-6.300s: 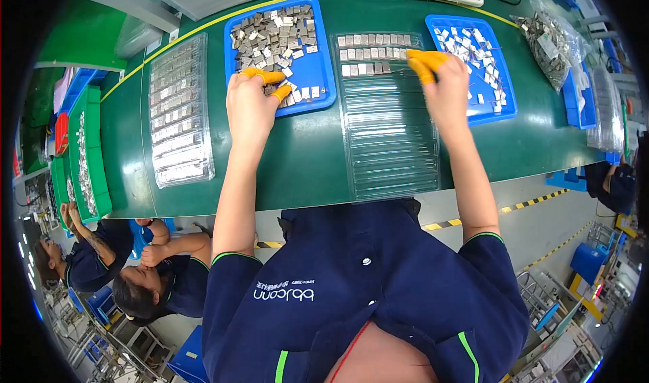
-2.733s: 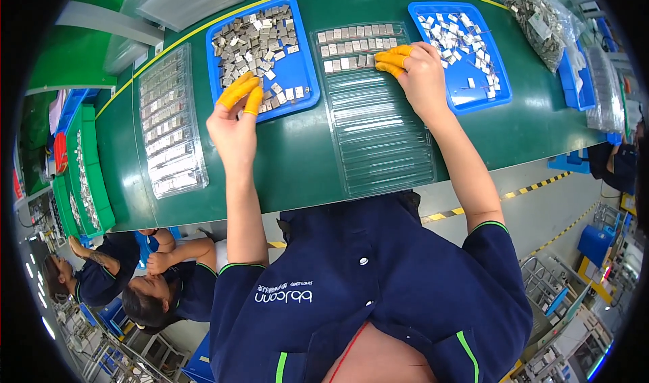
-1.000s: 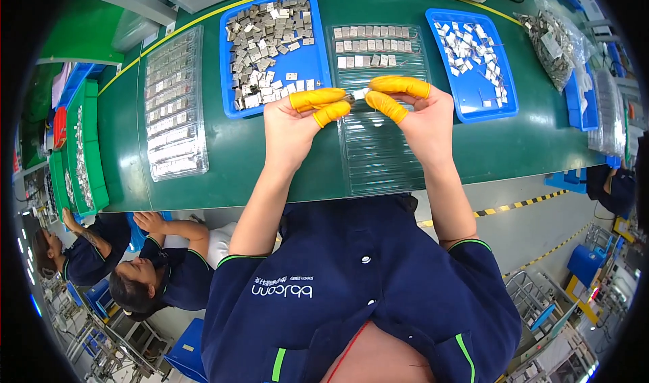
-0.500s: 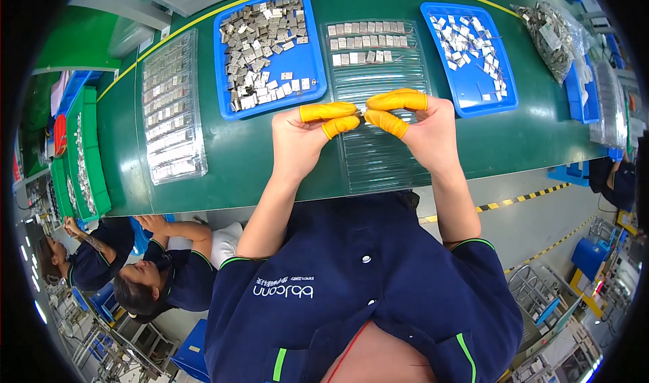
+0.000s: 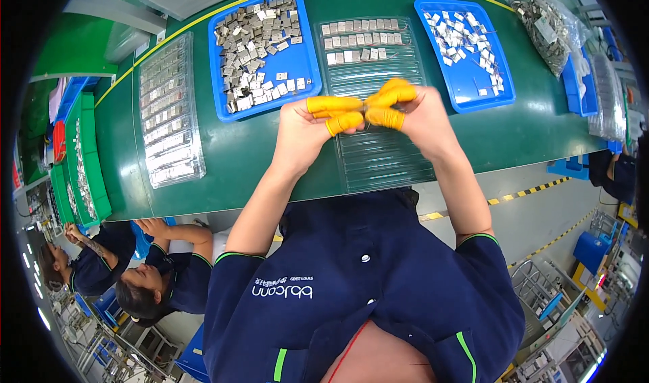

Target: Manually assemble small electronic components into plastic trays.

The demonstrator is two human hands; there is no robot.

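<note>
Over the ribbed clear plastic tray [image 5: 385,160], a small, mostly hidden grey part [image 5: 365,107] is being pinched between left hand [image 5: 301,129] and right hand [image 5: 427,123], fingertips closed together

Small grey metallic-looking part [image 5: 365,108] is pinched between left hand [image 5: 307,129] and right hand [image 5: 416,123], over clear ribbed plastic tray [image 5: 385,161]. Mostly hidden; pose unreadable.
</note>
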